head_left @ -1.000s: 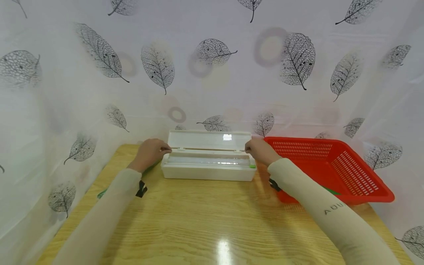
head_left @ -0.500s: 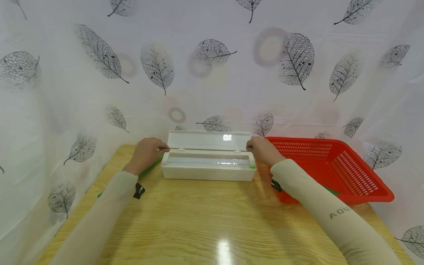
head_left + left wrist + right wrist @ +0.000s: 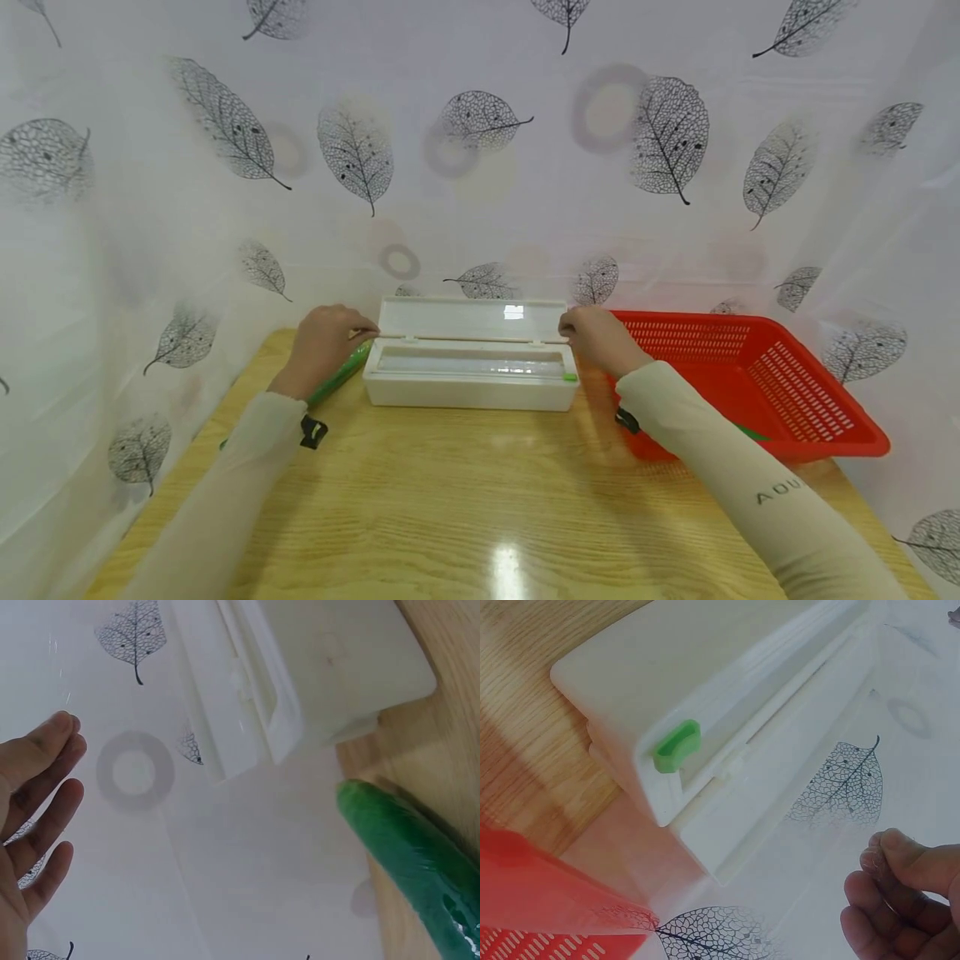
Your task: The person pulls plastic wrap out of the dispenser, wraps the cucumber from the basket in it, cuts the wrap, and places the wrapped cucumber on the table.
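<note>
A white cling film dispenser stands on the table with its lid tilted up at the back. A clear roll lies inside, and a green slider sits at its right front corner. Beside the lid's left end, my left hand pinches thumb against forefinger, its other fingers loosely bent. Faint glints of cling film show at those fingertips. My right hand makes a like pinch by the lid's right end, with a wrinkled shiny bit between the fingertips. The film between the hands is barely visible.
A green cucumber with a glossy surface lies left of the dispenser, partly behind my left arm in the head view. To the right stands a red plastic basket with something green in it. A leaf-patterned curtain hangs behind the table.
My left hand has drifted left, away from the dispenser, uncovering more of the cucumber. The right hand has shifted slightly right and up. The dispenser stays in place.
</note>
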{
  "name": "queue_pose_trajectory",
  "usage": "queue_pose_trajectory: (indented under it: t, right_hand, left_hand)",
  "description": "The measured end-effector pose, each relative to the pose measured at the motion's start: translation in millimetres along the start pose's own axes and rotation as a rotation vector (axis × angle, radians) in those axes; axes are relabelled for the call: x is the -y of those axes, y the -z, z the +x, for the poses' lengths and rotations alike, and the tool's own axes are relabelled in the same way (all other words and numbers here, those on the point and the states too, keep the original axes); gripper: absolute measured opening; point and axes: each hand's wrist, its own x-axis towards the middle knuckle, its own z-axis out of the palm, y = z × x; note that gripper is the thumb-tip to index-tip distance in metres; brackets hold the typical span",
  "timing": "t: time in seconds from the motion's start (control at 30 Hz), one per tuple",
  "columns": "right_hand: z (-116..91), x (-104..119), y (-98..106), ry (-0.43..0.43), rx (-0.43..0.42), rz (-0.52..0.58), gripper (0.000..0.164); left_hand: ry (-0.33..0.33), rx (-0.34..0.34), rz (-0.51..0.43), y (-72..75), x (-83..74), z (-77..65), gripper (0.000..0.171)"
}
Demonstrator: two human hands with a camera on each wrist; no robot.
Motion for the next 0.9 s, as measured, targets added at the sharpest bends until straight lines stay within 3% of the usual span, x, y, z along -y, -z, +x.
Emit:
queue_pose_trajectory:
  t: [0.3,0.9]
  right_hand:
    - [-6.8,4.7,7.6,-0.005,-0.027,-0.006,0.010]
    - [-17.1,15.2,25.1,-0.005,-0.077,0.017,0.011]
  left_hand:
    - [0.012,-0.060,-0.015,7.6,-4.6,-5.4,0.012]
    - [0.015,-0.081,-0.008,32.4,-19.3,-6.8,0.011]
